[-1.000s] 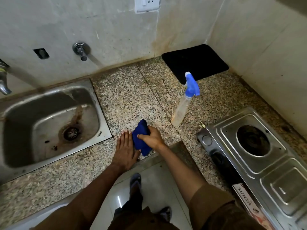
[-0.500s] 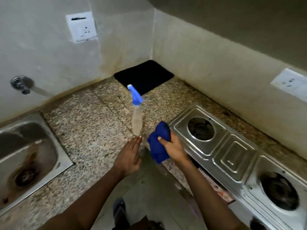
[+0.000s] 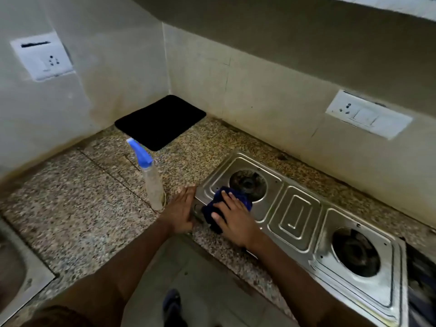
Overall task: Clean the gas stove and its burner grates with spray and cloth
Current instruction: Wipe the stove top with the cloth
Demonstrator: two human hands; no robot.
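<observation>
R hand (image 3: 232, 217) is flat on the cloth (image 3: 238, 197), fingers spread, pressing it on the stove (image 3: 297, 213) top at its near-left corner, just by the left burner hole (image 3: 247, 185). L hand (image 3: 180, 210) lies open w/ straight fingers on the counter (image 3: 77, 208), its edge against the stove's left side, looks like it's bracing it. Spray bottle (image 3: 151, 178) stands upright just beside the L hand, nobody holding it. No grates on either burner hole; can't see where they are.

Risks imo: stove looks light, so a hard wipe could slide it if the L hand lets up. Bottle's tall & thin & close to that wrist, a quick elbow move could knock it over. Cloth edge could also snag in the open burner hole & drag grime onto the clean metal
</observation>
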